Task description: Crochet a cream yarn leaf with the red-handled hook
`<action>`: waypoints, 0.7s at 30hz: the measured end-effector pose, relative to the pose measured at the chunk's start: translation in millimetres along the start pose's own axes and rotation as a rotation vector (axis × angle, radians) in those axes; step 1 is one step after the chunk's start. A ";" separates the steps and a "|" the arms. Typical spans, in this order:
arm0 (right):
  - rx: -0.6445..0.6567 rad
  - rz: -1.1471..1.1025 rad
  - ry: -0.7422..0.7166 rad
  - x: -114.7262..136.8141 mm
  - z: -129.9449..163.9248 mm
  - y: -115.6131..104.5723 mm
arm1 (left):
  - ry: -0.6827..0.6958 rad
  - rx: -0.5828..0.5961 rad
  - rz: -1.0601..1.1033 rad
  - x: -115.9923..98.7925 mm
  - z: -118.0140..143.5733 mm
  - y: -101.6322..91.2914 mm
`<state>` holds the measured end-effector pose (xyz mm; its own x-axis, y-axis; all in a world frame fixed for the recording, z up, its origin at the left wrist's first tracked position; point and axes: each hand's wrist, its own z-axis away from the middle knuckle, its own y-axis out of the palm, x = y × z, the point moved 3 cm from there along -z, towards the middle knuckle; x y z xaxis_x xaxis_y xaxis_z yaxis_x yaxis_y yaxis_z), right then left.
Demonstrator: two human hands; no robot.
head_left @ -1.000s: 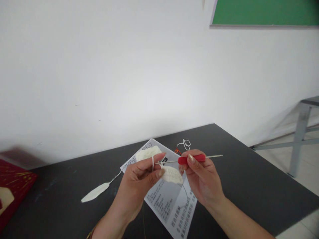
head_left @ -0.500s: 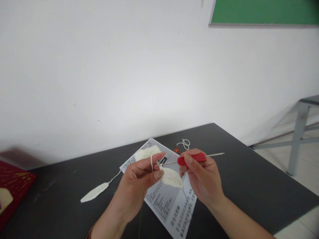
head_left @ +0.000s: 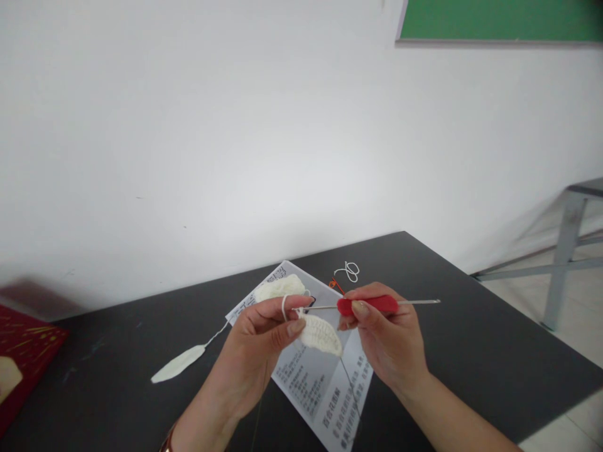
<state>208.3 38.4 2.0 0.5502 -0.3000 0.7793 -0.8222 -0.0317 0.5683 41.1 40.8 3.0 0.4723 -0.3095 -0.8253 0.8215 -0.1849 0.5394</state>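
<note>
Between thumb and fingers, my left hand pinches a white crocheted petal by its left end. A strand of white yarn loops over the left index finger. My right hand grips a crochet hook by its red handle, its thin metal shaft reaching left to the petal's upper edge. The hook's other metal end sticks out to the right. From the petal's right tip a thin dark strand or wire hangs down. Whether yarn sits in the hook's tip is too small to tell.
Under the hands lies a printed sheet on the black table. A white yarn bundle rests on the sheet. Another white petal lies left, a curl of white thread behind. A red printed item is far left.
My right hand and the crochet hook have shifted slightly right, and the hook lies more level. The petal has moved a little left and up with my left hand.
</note>
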 end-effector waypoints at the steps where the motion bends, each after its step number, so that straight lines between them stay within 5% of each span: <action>1: 0.003 -0.004 -0.003 0.1 0.1 0.4 | -0.001 0.006 0.007 0.5 -0.1 -0.2; 11: -0.006 -0.026 0.039 -2.9 3.4 2.0 | -0.002 0.041 -0.012 1.5 -0.9 -4.2; 21: 0.022 -0.151 0.329 -16.7 0.1 2.8 | 0.137 -0.003 -0.240 -13.7 8.4 2.2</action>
<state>196.9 43.2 -9.5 0.6805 0.0321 0.7320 -0.7288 -0.0736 0.6808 33.7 36.8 16.9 0.3031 -0.1280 -0.9443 0.9160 -0.2343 0.3257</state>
